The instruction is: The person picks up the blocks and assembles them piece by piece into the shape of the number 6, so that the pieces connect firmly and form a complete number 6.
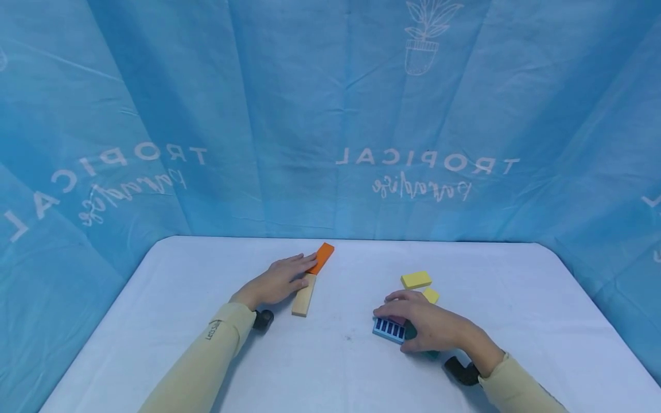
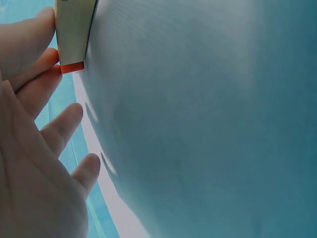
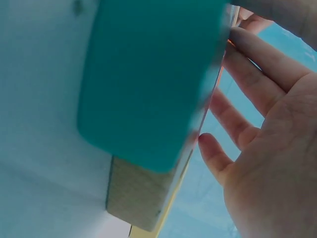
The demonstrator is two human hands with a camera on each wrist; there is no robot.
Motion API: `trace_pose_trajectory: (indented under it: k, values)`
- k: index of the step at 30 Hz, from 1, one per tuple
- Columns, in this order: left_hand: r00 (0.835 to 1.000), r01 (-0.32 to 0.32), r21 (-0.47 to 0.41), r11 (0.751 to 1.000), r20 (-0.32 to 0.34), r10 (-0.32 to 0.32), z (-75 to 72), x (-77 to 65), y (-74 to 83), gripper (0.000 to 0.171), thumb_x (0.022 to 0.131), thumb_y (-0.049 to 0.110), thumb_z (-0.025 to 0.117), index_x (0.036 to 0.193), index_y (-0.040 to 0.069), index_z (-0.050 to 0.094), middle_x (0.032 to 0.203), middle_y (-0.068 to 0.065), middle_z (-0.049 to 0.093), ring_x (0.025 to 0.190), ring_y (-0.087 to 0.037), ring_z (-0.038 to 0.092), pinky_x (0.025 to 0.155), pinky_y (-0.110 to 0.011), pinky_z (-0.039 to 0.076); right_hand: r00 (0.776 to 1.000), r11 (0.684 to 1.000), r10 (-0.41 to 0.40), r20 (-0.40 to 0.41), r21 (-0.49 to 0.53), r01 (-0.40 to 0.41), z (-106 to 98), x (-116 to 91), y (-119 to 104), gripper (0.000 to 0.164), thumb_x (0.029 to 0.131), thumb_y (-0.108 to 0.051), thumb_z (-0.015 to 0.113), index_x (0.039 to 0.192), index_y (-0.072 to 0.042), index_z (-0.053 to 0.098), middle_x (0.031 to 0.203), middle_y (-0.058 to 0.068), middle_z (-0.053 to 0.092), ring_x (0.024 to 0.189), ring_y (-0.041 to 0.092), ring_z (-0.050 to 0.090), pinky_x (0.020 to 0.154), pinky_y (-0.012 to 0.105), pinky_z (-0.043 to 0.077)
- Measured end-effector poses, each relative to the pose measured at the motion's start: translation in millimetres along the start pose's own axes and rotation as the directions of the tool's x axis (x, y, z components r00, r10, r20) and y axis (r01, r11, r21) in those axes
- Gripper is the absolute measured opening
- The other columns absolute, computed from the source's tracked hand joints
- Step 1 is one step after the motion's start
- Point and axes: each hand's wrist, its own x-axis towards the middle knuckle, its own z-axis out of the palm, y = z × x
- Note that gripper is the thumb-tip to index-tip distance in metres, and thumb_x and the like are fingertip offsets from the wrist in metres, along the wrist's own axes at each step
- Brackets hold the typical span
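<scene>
In the head view my left hand (image 1: 281,281) reaches over two flat blocks laid end to end. Its fingertips touch the orange block (image 1: 323,257), while the thumb lies on the plain wood block (image 1: 303,298); the other fingers stay spread in the left wrist view. At right, my right hand (image 1: 436,322) arches over a small group of blocks. Its thumb and index finger pinch a blue slotted block (image 1: 388,331) at opposite corners. Under the palm lie a reddish block, partly hidden, and a teal block (image 3: 148,84), large in the right wrist view.
Beyond the right hand lie a yellow block (image 1: 416,280) and a second yellow block (image 1: 431,295). A white-covered table (image 1: 346,373) carries everything. Blue printed cloth (image 1: 289,115) hangs behind and at both sides. Each wrist bears a black camera mount (image 1: 263,320).
</scene>
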Motion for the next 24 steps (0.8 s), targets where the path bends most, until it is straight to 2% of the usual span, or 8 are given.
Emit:
trace_pose_trajectory:
  k: [8, 13, 18, 24]
  values:
    - [1.0, -0.009, 0.002, 1.0, 0.011, 0.009, -0.8, 0.0, -0.1, 0.055, 0.106, 0.019, 0.052, 0.156, 0.004, 0.035, 0.164, -0.009, 0.028, 0.15, -0.037, 0.024, 0.119, -0.059, 0.021, 1.0, 1.0, -0.007, 0.017, -0.011, 0.007, -2.3, 3.6, 3.5, 0.066, 0.079, -0.022, 0.087, 0.138, -0.035, 0.06, 0.14, -0.009, 0.052, 0.134, 0.022, 0.039, 0.109, 0.053, 0.041]
    - [1.0, 0.002, 0.001, 1.0, 0.019, -0.002, -1.2, -0.2, 0.0, 0.055, 0.106, 0.02, 0.052, 0.156, 0.006, 0.034, 0.164, -0.008, 0.027, 0.15, -0.036, 0.023, 0.12, -0.059, 0.02, 0.999, 1.0, -0.013, 0.034, -0.016, 0.014, -4.7, 5.3, 3.9, 0.068, 0.079, -0.02, 0.087, 0.138, -0.036, 0.059, 0.138, -0.013, 0.053, 0.135, 0.021, 0.038, 0.11, 0.053, 0.04]
    - [1.0, 0.0, -0.005, 1.0, 0.02, 0.0, -3.6, -1.6, 2.4, 0.056, 0.106, 0.021, 0.052, 0.156, 0.006, 0.034, 0.164, -0.008, 0.027, 0.15, -0.036, 0.023, 0.119, -0.06, 0.019, 1.0, 1.0, -0.018, 0.019, -0.01, 0.019, -4.3, 7.4, 4.2, 0.064, 0.077, -0.024, 0.088, 0.134, -0.036, 0.061, 0.133, -0.016, 0.055, 0.136, 0.021, 0.038, 0.111, 0.056, 0.037]
    - [1.0, 0.006, -0.003, 1.0, 0.022, -0.006, -2.9, -1.0, 2.5, 0.056, 0.106, 0.021, 0.052, 0.156, 0.006, 0.034, 0.164, -0.008, 0.028, 0.15, -0.036, 0.023, 0.119, -0.059, 0.02, 1.0, 1.0, -0.008, -0.024, 0.007, 0.008, 0.1, 8.5, 3.9, 0.063, 0.076, -0.031, 0.088, 0.133, -0.034, 0.061, 0.135, -0.013, 0.054, 0.133, 0.02, 0.04, 0.111, 0.057, 0.036]
